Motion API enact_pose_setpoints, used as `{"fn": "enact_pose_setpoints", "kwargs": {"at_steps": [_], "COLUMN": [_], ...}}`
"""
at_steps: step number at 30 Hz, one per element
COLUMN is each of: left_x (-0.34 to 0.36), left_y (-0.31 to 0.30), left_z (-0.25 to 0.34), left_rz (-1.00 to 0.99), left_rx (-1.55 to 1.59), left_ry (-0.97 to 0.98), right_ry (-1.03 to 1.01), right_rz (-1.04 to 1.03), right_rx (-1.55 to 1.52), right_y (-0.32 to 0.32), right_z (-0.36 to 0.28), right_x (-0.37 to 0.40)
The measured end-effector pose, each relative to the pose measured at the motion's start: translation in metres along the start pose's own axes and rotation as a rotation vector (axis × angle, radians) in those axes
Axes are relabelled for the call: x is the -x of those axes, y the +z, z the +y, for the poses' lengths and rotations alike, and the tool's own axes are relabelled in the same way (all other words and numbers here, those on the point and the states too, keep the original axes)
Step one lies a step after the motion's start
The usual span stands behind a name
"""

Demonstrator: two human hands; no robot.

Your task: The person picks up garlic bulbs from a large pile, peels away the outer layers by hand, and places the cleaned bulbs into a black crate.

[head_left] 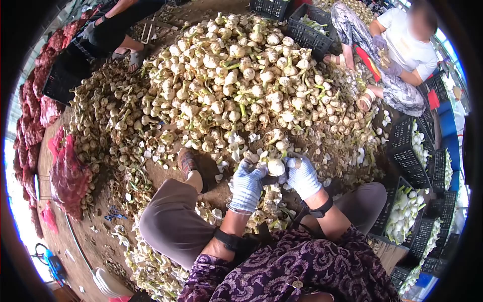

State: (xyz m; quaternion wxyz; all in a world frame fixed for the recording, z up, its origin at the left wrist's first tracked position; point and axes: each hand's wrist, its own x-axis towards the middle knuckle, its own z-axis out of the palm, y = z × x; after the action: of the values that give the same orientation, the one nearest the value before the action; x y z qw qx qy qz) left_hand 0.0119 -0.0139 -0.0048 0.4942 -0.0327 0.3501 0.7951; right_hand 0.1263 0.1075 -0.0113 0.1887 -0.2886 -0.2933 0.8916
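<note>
Both of my hands wear striped white-and-blue work gloves and meet in front of my lap. A pale, round garlic bulb (275, 167) sits between them. The fingers of my left hand (246, 188) are curled in at the bulb's left side. My right hand (303, 178) closes on it from the right, its dark-stained fingertips against the bulb. Any small tool in the fingers is too hard to make out. Just beyond my hands rises a large heap of untrimmed garlic (226, 80). Loose peelings (269, 216) lie below my hands, between my legs.
Black crates of peeled white garlic (404, 214) stand at my right. A person (402, 50) in a white shirt sits at the far right; another person's leg (133, 45) shows at upper left. Red mesh sacks (70, 176) lie at left, and a black crate (309, 32) stands behind the heap.
</note>
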Motion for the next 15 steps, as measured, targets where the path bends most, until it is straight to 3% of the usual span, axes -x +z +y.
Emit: {"fn": "enact_pose_setpoints", "kwargs": {"at_steps": [1,3,4,5,7,8,10,11,13,15], "left_x": [-0.002,-0.004,-0.003,-0.002,0.002,0.005,0.009,0.010,0.015,0.010], "left_y": [-0.001,-0.001,0.001,0.003,0.009,0.012,0.019,0.016,0.019,0.001], "left_z": [0.000,0.001,0.004,0.007,0.014,0.021,0.036,0.041,0.053,0.045], "left_rz": [0.039,0.080,0.068,0.056,0.060,0.031,-0.044,-0.130,-0.186,-0.105], "left_rx": [-0.006,-0.009,-0.006,-0.004,-0.018,-0.004,0.082,0.143,-0.118,-0.917], "left_ry": [0.031,0.063,0.107,0.149,0.157,0.182,0.230,0.266,0.216,0.147], "right_ry": [0.004,-0.185,-0.001,0.000,0.038,0.039,0.039,0.038,-0.034,-0.043], "right_rz": [0.001,0.107,0.046,0.045,0.290,0.293,0.329,0.333,0.279,0.278], "right_rx": [0.004,0.996,1.594,1.595,0.389,0.390,-0.231,-0.232,-0.090,-0.110], "right_y": [-0.001,-0.002,0.078,0.071,0.045,0.039,0.027,0.008,-0.027,-0.039], "right_z": [0.002,0.006,-0.039,-0.032,-0.009,-0.007,-0.006,-0.002,0.000,-0.001], "right_x": [-0.001,-0.004,0.018,0.014,0.002,-0.002,-0.010,-0.015,-0.021,-0.018]}}
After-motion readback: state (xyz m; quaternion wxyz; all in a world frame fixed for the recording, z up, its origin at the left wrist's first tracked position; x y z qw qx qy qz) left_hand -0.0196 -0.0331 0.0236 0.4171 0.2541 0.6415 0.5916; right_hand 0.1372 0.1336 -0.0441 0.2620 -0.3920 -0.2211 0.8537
